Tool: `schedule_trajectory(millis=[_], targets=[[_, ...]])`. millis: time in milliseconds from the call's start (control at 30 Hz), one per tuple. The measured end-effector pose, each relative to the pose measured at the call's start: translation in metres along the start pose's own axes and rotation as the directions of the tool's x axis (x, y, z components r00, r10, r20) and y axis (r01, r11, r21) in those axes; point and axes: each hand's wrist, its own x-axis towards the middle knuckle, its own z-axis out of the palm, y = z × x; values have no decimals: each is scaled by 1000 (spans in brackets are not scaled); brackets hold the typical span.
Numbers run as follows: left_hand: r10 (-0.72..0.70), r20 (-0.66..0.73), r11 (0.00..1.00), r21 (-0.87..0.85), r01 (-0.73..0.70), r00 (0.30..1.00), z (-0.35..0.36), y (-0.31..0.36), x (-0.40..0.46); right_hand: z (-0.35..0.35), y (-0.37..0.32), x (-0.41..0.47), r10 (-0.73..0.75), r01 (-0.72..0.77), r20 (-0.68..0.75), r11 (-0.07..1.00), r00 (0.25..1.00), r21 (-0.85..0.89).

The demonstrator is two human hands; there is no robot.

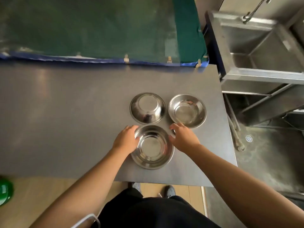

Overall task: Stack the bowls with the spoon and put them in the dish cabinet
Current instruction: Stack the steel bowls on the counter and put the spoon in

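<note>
Three steel bowls sit in a cluster on the grey table [65,112]. The near bowl [152,148] stands upright between my hands. My left hand [126,139] presses against its left rim, and my right hand [183,137] curls around its right rim. Behind it to the left, the far left bowl [147,108] lies upside down. The far right bowl [187,110] stands upright and touches my right fingertips' area. No spoon is visible.
A steel sink unit [263,46] stands to the right, past the table's right edge, above a wet floor with a drain [248,138]. A green mat with a blue border [98,30] lies beyond the table's far edge. A green object [5,191] sits at lower left.
</note>
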Motion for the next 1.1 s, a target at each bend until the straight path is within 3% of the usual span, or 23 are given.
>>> schedule_trajectory(millis=[300, 500, 633, 733, 1100], targets=[[-220, -74, 969, -133, 209, 973, 15, -4, -28, 27, 6, -26, 69, -68, -1, 989, 998, 130], [-321, -42, 914, -274, 298, 946, 17, -11, -35, 42, 9, -28, 286, -287, 61, 876, 956, 388], [-328, -24, 875, -384, 294, 944, 8, -18, -33, 43, 6, -21, 338, -375, 165, 800, 926, 469], [-307, -22, 860, -436, 267, 952, -6, -25, -25, 38, -1, -14, 336, -372, 164, 785, 927, 495], [-148, -28, 851, -513, 113, 989, -73, 0, 47, -16, -22, 31, 416, -311, -44, 740, 908, 596]])
